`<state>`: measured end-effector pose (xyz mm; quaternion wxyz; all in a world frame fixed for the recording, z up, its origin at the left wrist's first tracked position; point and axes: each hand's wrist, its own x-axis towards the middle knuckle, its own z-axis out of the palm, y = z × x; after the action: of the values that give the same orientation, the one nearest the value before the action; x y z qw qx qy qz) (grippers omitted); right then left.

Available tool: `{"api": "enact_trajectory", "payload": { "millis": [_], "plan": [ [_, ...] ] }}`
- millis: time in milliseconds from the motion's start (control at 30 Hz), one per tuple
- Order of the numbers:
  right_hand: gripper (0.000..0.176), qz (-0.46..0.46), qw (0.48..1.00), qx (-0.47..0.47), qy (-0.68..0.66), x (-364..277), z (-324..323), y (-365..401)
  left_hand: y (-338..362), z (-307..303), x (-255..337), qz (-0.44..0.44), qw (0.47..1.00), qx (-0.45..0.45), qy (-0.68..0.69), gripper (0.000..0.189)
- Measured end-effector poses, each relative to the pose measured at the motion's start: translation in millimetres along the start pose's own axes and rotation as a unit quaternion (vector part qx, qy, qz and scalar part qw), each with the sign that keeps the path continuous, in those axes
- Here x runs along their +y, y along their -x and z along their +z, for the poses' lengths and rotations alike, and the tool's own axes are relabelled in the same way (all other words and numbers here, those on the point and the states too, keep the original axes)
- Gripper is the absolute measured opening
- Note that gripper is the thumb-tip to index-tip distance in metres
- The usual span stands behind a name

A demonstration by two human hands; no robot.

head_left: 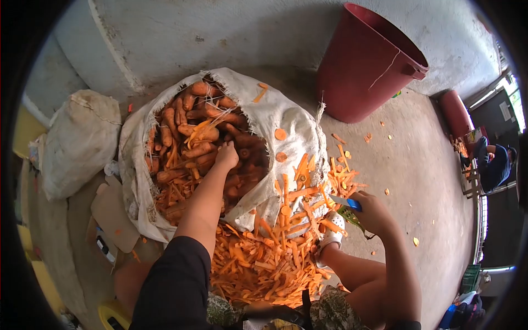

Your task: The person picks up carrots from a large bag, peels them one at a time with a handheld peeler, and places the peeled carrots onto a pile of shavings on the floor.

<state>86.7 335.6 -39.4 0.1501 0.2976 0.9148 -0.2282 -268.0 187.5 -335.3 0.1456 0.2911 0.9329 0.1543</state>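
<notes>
Carrots [199, 149] fill the open sack [291, 122], where the left hand [228, 156] rests among them, its grip impossible to tell, and the right hand [375, 213] is closed around a knife [352, 204] beside the sack. Each should feel firm and fairly light, slick where cut, best held around its thick middle. Peelings [247, 264] heap at the sack's near edge; floor [423, 159] lies right of it, bin [357, 71] and wall [242, 33] beyond.

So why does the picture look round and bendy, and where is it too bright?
Head view: a wide lens probably bends the floor, leaving dark corners; head view: glare whitens an opening at far right; head view: carrots just right of the left hand sit in shadow.
</notes>
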Motion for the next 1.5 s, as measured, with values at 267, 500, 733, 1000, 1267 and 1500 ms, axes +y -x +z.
{"api": "enact_trajectory", "payload": {
  "millis": [267,500,733,1000,1267,1500],
  "plan": [
    [0.017,0.001,1.0,0.0,-0.012,8,1,2,1,-35,25,-0.029,0.994,-0.085,-0.065,0.046],
    [0.015,-0.043,0.998,0.024,-0.034,3,-2,11,20,-47,2,0.036,0.994,-0.093,-0.041,0.053],
    [0.016,-0.038,0.999,0.016,-0.033,-12,-9,23,64,-136,17,-0.127,0.876,-0.107,0.454,0.049],
    [0.019,-0.062,0.953,0.286,-0.083,-48,-18,47,195,-289,95,0.107,0.552,-0.349,0.75,0.047],
    [0.021,-0.139,0.899,0.294,-0.293,-106,-19,88,304,-273,143,0.057,0.48,-0.361,0.798,0.048],
    [0.024,-0.178,0.87,0.234,-0.395,-126,-24,125,367,-298,128,0.042,0.517,-0.328,0.79,0.049]
  ]
}}
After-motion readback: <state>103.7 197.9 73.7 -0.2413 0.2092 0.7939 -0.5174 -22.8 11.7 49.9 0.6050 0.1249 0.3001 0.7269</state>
